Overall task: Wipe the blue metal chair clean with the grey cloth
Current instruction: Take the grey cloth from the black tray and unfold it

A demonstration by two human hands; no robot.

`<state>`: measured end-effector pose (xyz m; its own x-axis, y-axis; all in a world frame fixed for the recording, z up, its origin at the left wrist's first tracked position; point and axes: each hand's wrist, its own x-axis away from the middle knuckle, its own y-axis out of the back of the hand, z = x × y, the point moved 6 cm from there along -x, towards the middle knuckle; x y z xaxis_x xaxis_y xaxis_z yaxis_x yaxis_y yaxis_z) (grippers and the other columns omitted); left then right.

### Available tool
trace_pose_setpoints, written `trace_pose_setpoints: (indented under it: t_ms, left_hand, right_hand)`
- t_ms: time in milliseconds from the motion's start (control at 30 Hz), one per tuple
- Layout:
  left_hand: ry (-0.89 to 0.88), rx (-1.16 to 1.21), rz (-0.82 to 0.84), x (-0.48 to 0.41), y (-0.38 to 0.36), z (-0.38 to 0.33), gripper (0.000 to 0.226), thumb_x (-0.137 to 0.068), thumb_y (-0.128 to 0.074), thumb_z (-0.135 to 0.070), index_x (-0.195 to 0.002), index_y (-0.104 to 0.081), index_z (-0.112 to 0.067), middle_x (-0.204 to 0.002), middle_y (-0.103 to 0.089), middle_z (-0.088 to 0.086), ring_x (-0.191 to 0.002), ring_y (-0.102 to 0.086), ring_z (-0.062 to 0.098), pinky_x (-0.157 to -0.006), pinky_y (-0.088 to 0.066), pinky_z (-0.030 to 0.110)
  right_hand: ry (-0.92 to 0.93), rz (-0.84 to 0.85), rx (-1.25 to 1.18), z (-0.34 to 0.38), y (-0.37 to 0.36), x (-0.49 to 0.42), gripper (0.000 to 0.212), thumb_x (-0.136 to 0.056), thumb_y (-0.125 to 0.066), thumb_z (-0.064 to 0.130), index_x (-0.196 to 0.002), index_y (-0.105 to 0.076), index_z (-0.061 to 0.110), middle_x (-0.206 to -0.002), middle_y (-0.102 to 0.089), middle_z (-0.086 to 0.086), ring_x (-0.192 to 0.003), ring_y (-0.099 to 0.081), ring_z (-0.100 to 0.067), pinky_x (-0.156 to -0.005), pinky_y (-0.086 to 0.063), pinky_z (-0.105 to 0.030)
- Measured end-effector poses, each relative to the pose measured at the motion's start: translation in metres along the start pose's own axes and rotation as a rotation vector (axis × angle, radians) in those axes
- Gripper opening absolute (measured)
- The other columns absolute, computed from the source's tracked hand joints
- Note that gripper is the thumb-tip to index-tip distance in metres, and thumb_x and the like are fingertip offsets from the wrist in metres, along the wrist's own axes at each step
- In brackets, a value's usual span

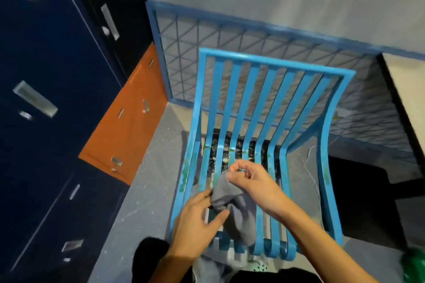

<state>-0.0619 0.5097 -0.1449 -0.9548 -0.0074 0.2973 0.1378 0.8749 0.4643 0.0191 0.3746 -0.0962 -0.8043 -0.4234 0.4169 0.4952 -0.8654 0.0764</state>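
Pinching the grey cloth (240, 218) over the blue metal chair (276, 62) seat

Our right hand (253, 182) has a narrow grip: its thumb and curled forefinger pinch the top corner of the grey cloth. The left hand (199, 217) comes in from the near left with its grip loose. Its fingers lie fairly straight against the bunched left edge of the cloth and its thumb sits just under the bunch. Blur hides any finer contact.

From the pinch the cloth hangs down over the seat slats, reaching close to their curled near ends. The chair faces us, its slatted back rising on the far side. Green smears (185, 178) run along the left side rail, and more dot the slats where seat bends into back. Through the slats we see something dark and crumpled (216, 145) on the floor (142, 190).

Behind the chair stands a blue mesh panel (230, 37) against a grey wall. On the left are dark blue lockers (46, 64) and, farther off, an orange cabinet (126, 122). A green object (414, 266) shows at the near right edge.
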Motion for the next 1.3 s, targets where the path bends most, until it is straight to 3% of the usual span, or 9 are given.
trace_pose_setpoints:
  t_ms: [100,200,300,467,600,700,833,1067,1300]
  left_hand:
    - [-0.059,0.144,-0.059,-0.012,-0.037,0.038,0.015,-0.089,-0.064,-0.052,-0.102,-0.072,-0.05,-0.129,-0.06,-0.022,-0.122,-0.054,0.002,-0.101,-0.047,0.031]
    - [-0.086,0.278,-0.113,-0.015,-0.059,0.071,0.026,-0.094,-0.063,-0.011,-0.084,-0.071,-0.034,-0.089,-0.069,-0.017,-0.086,-0.063,-0.001,-0.076,-0.049,0.021]
    - [-0.091,0.301,-0.19,-0.014,-0.072,0.098,0.026,-0.097,-0.053,-0.009,-0.073,-0.055,-0.019,-0.065,-0.052,-0.01,-0.063,-0.047,0.002,-0.06,-0.036,0.022]
    - [-0.161,0.27,-0.231,0.019,-0.092,0.103,0.025,-0.103,-0.047,-0.017,-0.08,-0.05,-0.009,-0.069,-0.049,0.0,-0.064,-0.045,0.006,-0.059,-0.034,0.022]
    - [-0.22,0.29,-0.155,0.039,-0.104,0.091,0.009,-0.099,-0.058,-0.024,-0.096,-0.059,-0.016,-0.088,-0.066,0.001,-0.081,-0.062,0.01,-0.071,-0.048,0.026]
    - [-0.201,0.3,-0.017,0.059,-0.116,0.091,0.019,-0.089,-0.072,-0.023,-0.104,-0.063,-0.031,-0.1,-0.072,-0.011,-0.091,-0.068,0.001,-0.077,-0.053,0.016]
    - [-0.175,0.298,0.026,0.079,-0.118,0.092,0.005,-0.092,-0.068,-0.016,-0.093,-0.073,-0.017,-0.083,-0.075,-0.007,-0.077,-0.068,0.005,-0.07,-0.053,0.02]
    - [0.117,0.867,-0.101,0.101,-0.107,0.105,0.024,-0.101,-0.053,-0.028,-0.1,-0.071,-0.012,-0.085,-0.078,0.002,-0.078,-0.073,0.016,-0.069,-0.054,0.029]
    - [0.29,0.959,-0.265,0.09,-0.105,0.12,0.023,-0.098,-0.059,-0.03,-0.107,-0.072,-0.012,-0.096,-0.077,0.005,-0.096,-0.07,0.024,-0.076,-0.054,0.035]
  right_hand:
    - [-0.007,0.013,0.068,-0.052,0.006,-0.016,0.027,-0.089,-0.065,0.035,-0.09,-0.059,0.009,-0.084,-0.055,-0.042,-0.064,-0.052,-0.033,-0.058,-0.042,-0.041]
    - [-0.042,0.019,0.092,-0.101,0.015,-0.017,0.008,-0.096,-0.057,0.013,-0.094,-0.06,0.006,-0.063,-0.062,-0.015,-0.052,-0.057,-0.023,-0.045,-0.044,-0.024]
    - [-0.011,0.06,0.136,-0.137,0.013,-0.006,0.013,-0.093,-0.061,0.005,-0.105,-0.06,0.006,-0.057,-0.047,-0.011,-0.047,-0.046,-0.018,-0.044,-0.035,-0.019]
    - [0.137,0.112,0.443,-0.158,-0.006,0.041,0.045,-0.08,-0.074,0.0,-0.12,-0.066,0.017,-0.077,-0.067,0.015,-0.062,-0.058,0.007,-0.064,-0.043,-0.009]
    - [0.246,-0.091,0.409,-0.147,-0.006,0.066,0.01,-0.086,-0.065,0.004,-0.084,-0.075,0.002,-0.076,-0.069,-0.001,-0.066,-0.06,0.0,-0.065,-0.046,-0.015]
    - [0.289,-0.282,0.295,-0.136,0.004,0.093,0.043,-0.091,-0.066,0.027,-0.056,-0.051,0.006,-0.059,-0.041,-0.005,-0.056,-0.037,-0.013,-0.052,-0.03,-0.025]
    - [0.335,-0.343,0.247,-0.128,0.009,0.122,0.042,-0.097,-0.057,0.023,-0.062,-0.038,0.011,-0.061,-0.028,-0.005,-0.054,-0.025,-0.012,-0.049,-0.018,-0.027]
    - [0.08,-0.406,-0.326,-0.16,0.021,0.142,0.025,-0.098,-0.056,0.026,-0.087,-0.072,0.01,-0.08,-0.074,-0.007,-0.069,-0.069,-0.019,-0.064,-0.05,-0.03]
    - [0.017,-0.492,-0.201,-0.186,0.021,0.125,0.03,-0.099,-0.053,0.03,-0.092,-0.071,0.007,-0.088,-0.072,-0.011,-0.081,-0.066,-0.021,-0.079,-0.049,-0.037]
